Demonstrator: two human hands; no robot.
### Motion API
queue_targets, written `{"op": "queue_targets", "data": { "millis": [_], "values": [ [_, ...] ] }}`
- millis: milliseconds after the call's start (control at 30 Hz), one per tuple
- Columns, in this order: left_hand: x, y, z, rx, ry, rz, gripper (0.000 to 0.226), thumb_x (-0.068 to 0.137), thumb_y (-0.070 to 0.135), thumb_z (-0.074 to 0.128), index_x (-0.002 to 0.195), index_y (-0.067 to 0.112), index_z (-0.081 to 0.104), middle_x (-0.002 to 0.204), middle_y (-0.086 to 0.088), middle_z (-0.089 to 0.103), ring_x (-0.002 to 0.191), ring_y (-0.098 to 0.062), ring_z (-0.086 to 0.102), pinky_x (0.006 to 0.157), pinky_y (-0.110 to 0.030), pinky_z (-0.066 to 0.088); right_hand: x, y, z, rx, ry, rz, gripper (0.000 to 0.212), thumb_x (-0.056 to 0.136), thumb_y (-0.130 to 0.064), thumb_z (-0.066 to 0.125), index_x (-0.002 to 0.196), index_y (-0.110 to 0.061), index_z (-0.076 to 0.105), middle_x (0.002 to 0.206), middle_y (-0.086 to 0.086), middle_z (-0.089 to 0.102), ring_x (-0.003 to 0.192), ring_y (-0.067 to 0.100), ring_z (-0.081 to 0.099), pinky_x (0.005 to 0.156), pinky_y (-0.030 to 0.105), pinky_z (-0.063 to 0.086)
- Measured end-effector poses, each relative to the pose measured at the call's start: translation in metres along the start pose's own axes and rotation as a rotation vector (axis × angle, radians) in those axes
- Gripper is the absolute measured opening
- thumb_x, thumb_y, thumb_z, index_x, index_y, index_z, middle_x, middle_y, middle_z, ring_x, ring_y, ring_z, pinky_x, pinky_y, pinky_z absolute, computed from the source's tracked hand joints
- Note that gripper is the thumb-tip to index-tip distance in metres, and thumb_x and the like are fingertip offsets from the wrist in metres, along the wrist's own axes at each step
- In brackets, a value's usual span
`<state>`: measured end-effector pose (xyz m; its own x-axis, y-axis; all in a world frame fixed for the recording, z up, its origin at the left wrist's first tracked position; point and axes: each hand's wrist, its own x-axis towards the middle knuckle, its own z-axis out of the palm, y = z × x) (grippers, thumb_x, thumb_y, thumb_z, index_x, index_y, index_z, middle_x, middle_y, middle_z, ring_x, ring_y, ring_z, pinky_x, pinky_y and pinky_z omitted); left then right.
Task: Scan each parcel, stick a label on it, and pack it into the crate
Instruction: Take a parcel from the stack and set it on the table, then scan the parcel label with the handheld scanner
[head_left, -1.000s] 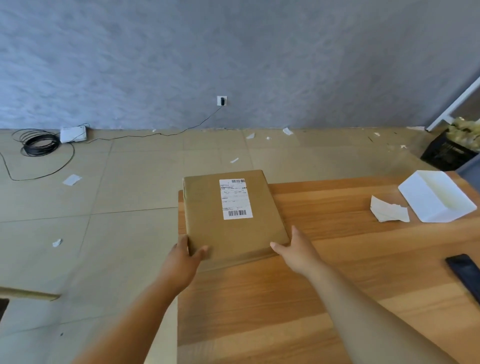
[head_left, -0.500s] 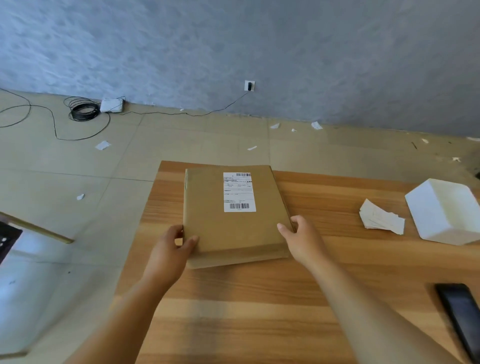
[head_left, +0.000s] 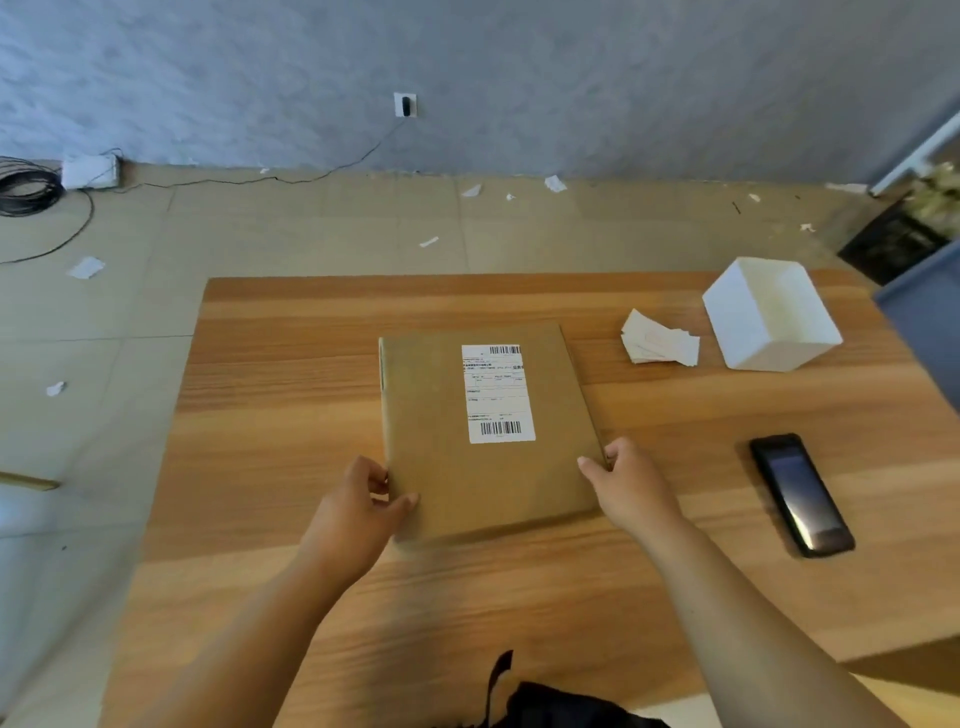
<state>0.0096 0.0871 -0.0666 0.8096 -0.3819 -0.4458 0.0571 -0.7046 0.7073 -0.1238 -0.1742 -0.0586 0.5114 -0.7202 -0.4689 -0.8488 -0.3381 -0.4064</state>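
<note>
A flat brown cardboard parcel (head_left: 457, 467) lies on the wooden table (head_left: 270, 415), with a white shipping label (head_left: 497, 394) bearing barcodes on its top. My left hand (head_left: 358, 512) grips the parcel's near-left corner, thumb on top. My right hand (head_left: 631, 480) holds the near-right corner. A black handheld scanner or phone (head_left: 800, 493) lies screen-up to the right of the parcel. A small stack of white labels (head_left: 658, 340) rests further back on the right. No crate is clearly visible.
A white open box (head_left: 769, 317) stands at the table's back right. A dark crate-like object (head_left: 891, 241) with pale contents sits on the floor beyond it. Paper scraps and a coiled cable (head_left: 26, 189) litter the tiled floor. A black item (head_left: 550, 706) shows at the table's near edge.
The parcel has come from the table's far-left corner toward the middle of the table, still held by both hands. The view has shifted, showing more of the table and the black device.
</note>
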Motion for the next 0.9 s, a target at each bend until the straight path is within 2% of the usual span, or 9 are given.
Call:
{"op": "queue_targets", "data": {
  "millis": [167, 233, 333, 433, 533, 733, 833, 900],
  "values": [
    [0.001, -0.005, -0.008, 0.151, -0.115, 0.049, 0.026, 0.081, 0.042, 0.066, 0.088, 0.025, 0.047, 0.094, 0.011, 0.057, 0.080, -0.009, 0.059, 0.061, -0.024, 0.042, -0.007, 0.004, -0.004, -0.075, -0.079, 0.018, 0.047, 0.094, -0.048, 0.047, 0.127, -0.016, 0.043, 0.095, -0.006, 0.053, 0.079, 0.012, 0.054, 0.058, 0.030, 0.041],
    [0.005, -0.003, -0.014, 0.231, -0.104, 0.082, 0.025, 0.082, 0.045, 0.063, 0.089, 0.025, 0.050, 0.097, 0.010, 0.056, 0.080, -0.009, 0.058, 0.063, -0.028, 0.042, -0.009, 0.003, -0.009, -0.120, -0.085, 0.015, 0.045, 0.094, -0.048, 0.048, 0.126, -0.017, 0.046, 0.094, -0.009, 0.053, 0.082, 0.013, 0.055, 0.064, 0.031, 0.045],
    [0.010, 0.005, -0.023, 0.299, -0.036, 0.153, 0.022, 0.084, 0.046, 0.060, 0.092, 0.025, 0.055, 0.098, 0.011, 0.054, 0.078, -0.006, 0.057, 0.067, -0.030, 0.048, -0.010, 0.000, -0.019, -0.182, -0.047, 0.014, 0.043, 0.093, -0.050, 0.048, 0.125, -0.021, 0.049, 0.107, -0.005, 0.058, 0.093, 0.017, 0.057, 0.078, 0.036, 0.050],
    [0.011, 0.022, -0.026, 0.337, 0.016, 0.239, 0.024, 0.085, 0.047, 0.057, 0.093, 0.024, 0.057, 0.096, 0.011, 0.056, 0.081, -0.011, 0.060, 0.071, -0.034, 0.052, -0.012, 0.004, -0.034, -0.122, 0.004, -0.022, 0.038, 0.092, -0.050, 0.050, 0.121, -0.025, 0.051, 0.100, -0.011, 0.056, 0.088, 0.011, 0.057, 0.074, 0.034, 0.050],
    [0.010, 0.047, -0.018, 0.393, 0.027, 0.332, 0.025, 0.085, 0.047, 0.058, 0.094, 0.023, 0.058, 0.094, 0.010, 0.058, 0.083, -0.014, 0.061, 0.071, -0.036, 0.054, -0.012, 0.022, -0.053, -0.044, -0.040, -0.079, 0.035, 0.091, -0.049, 0.053, 0.119, -0.027, 0.052, 0.104, -0.014, 0.056, 0.091, 0.007, 0.056, 0.077, 0.031, 0.050],
    [0.012, 0.106, 0.041, 0.501, -0.094, 0.451, 0.024, 0.088, 0.042, 0.055, 0.104, 0.025, 0.059, 0.102, 0.011, 0.059, 0.086, -0.012, 0.061, 0.075, -0.036, 0.055, 0.005, 0.091, -0.086, -0.016, -0.118, -0.065, 0.038, 0.090, -0.050, 0.056, 0.120, -0.028, 0.052, 0.099, -0.018, 0.053, 0.089, 0.002, 0.054, 0.071, 0.026, 0.045],
    [0.011, 0.134, 0.082, 0.521, -0.114, 0.472, 0.023, 0.089, 0.042, 0.053, 0.105, 0.026, 0.058, 0.102, 0.010, 0.059, 0.087, -0.012, 0.060, 0.076, -0.036, 0.054, 0.024, 0.138, -0.103, -0.131, -0.099, 0.029, 0.045, 0.094, -0.048, 0.051, 0.127, -0.018, 0.050, 0.115, -0.003, 0.058, 0.096, 0.015, 0.057, 0.076, 0.030, 0.046],
    [0.009, 0.149, 0.108, 0.532, -0.097, 0.492, 0.024, 0.089, 0.043, 0.054, 0.104, 0.026, 0.059, 0.101, 0.009, 0.060, 0.085, -0.012, 0.059, 0.074, -0.032, 0.053, 0.038, 0.166, -0.112, -0.242, -0.026, 0.107, 0.050, 0.094, -0.048, 0.049, 0.129, -0.013, 0.048, 0.121, 0.004, 0.057, 0.101, 0.022, 0.057, 0.078, 0.034, 0.049]
  ]
}}
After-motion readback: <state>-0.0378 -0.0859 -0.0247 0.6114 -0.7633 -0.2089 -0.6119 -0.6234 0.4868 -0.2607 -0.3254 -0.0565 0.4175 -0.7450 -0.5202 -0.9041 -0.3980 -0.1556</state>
